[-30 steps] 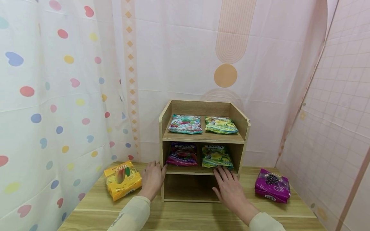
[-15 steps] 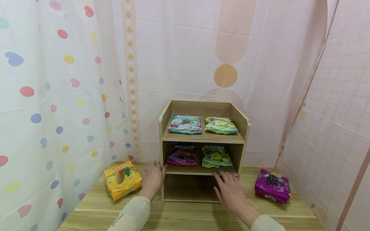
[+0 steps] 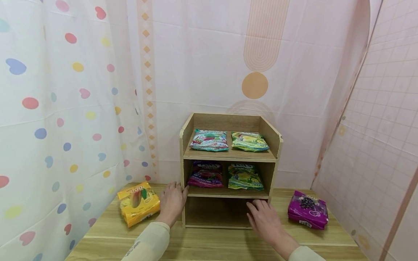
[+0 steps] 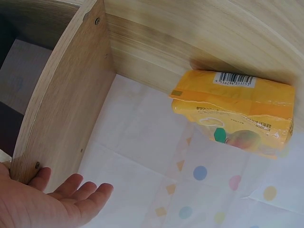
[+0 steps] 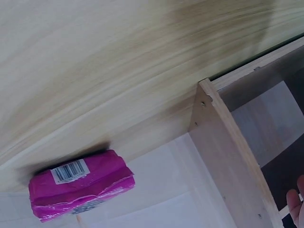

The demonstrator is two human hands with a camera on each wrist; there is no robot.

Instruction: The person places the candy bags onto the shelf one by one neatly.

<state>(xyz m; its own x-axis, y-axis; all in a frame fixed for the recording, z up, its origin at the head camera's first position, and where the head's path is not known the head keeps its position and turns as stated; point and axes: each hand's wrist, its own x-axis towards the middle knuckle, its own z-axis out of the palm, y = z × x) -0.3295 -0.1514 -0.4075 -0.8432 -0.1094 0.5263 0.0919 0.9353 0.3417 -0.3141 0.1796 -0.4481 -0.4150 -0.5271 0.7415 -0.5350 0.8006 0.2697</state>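
Note:
A small wooden shelf (image 3: pixel 228 159) stands on the table. My left hand (image 3: pixel 172 203) rests by its left side panel, fingers loosely extended; the left wrist view shows the fingertips (image 4: pixel 90 192) right at the panel's front edge. My right hand (image 3: pixel 265 219) hovers in front of the lowest compartment, holding nothing, fingers slightly bent. A teal candy bag (image 3: pixel 209 140) and a yellow-green candy bag (image 3: pixel 249 141) lie on the top tier. Below them, on the middle tier, sit a dark purple candy bag (image 3: pixel 207 175) and a green-yellow candy bag (image 3: pixel 245 177).
To the left of the shelf lies a yellow mango candy bag (image 3: pixel 138 203). A purple candy bag with a dark berry picture (image 3: pixel 308 211) lies to the right. Patterned curtains (image 3: pixel 209 54) hang behind and on both sides of the wooden table (image 3: pixel 202 243).
My right hand has drawn back from the front of the green-yellow bag on the middle tier, moving down and slightly right. The left hand and the bags stay where they were.

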